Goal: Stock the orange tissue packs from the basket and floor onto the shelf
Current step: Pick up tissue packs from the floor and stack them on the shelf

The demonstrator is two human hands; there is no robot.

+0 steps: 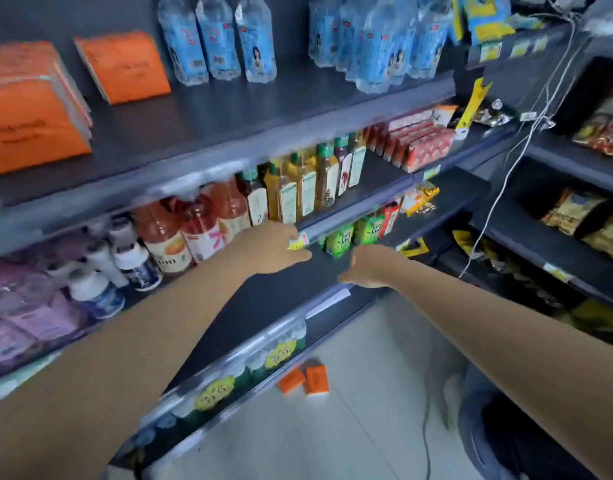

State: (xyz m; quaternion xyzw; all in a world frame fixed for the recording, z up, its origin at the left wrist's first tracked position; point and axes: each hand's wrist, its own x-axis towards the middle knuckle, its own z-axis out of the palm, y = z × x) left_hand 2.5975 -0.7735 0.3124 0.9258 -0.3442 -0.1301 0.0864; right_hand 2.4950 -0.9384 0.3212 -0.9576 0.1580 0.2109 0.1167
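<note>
A dark basket (474,427) far below the top shelf (229,109) was cut off, and I could not see inside it. Two orange tissue packs (317,379) lay on the floor (367,341) below that shelf. On the shelf sat one single pack (125,67) and a pile (31,119) cut off at the edge. My left grip (270,247) was spread apart, holding nothing. My right grip (367,268) was blurry, so I could not tell.

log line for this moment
left hand open | right hand open | floor packs: two, untouched | shelf packs: on top shelf
</note>
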